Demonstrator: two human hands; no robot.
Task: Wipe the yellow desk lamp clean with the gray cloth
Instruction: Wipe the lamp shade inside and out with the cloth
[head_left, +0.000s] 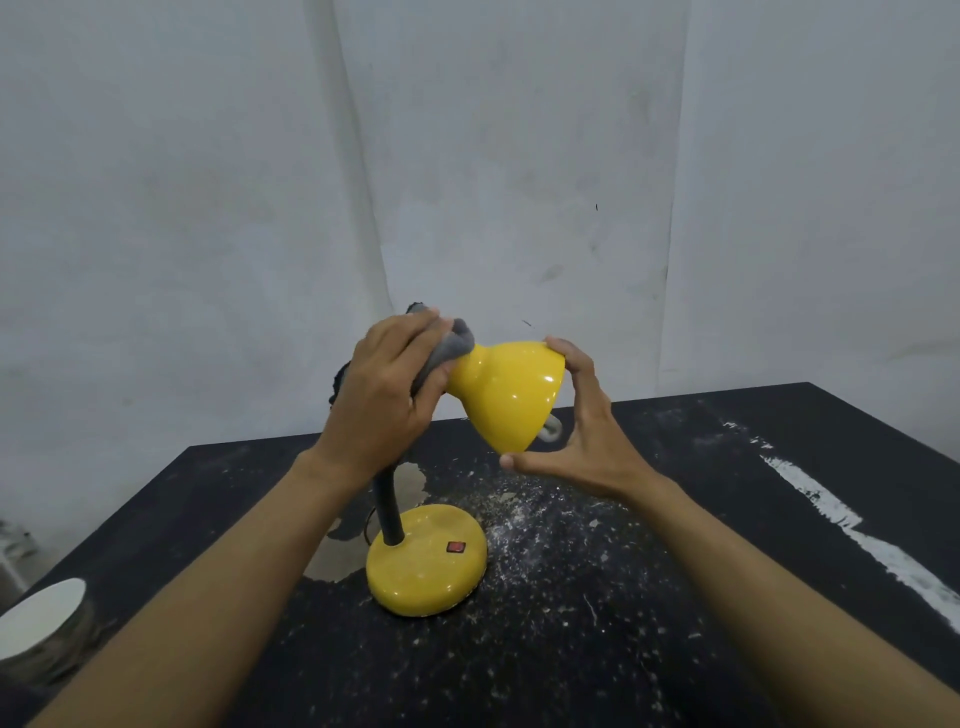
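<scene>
The yellow desk lamp stands on the black table, its round base (426, 561) with a red switch near the middle. A black neck rises to the glossy yellow shade (511, 392), which is tilted with its opening to the right. My left hand (387, 395) is shut on the gray cloth (452, 348) and presses it against the narrow rear end of the shade. My right hand (582, 431) grips the shade's wide rim, fingers on top and thumb below. A white bulb peeks out of the opening.
The black table (649, 597) is scuffed and speckled with white dust, with a white paint streak at the right. A white bowl (39, 629) sits at its left edge. A pale wall stands close behind the table.
</scene>
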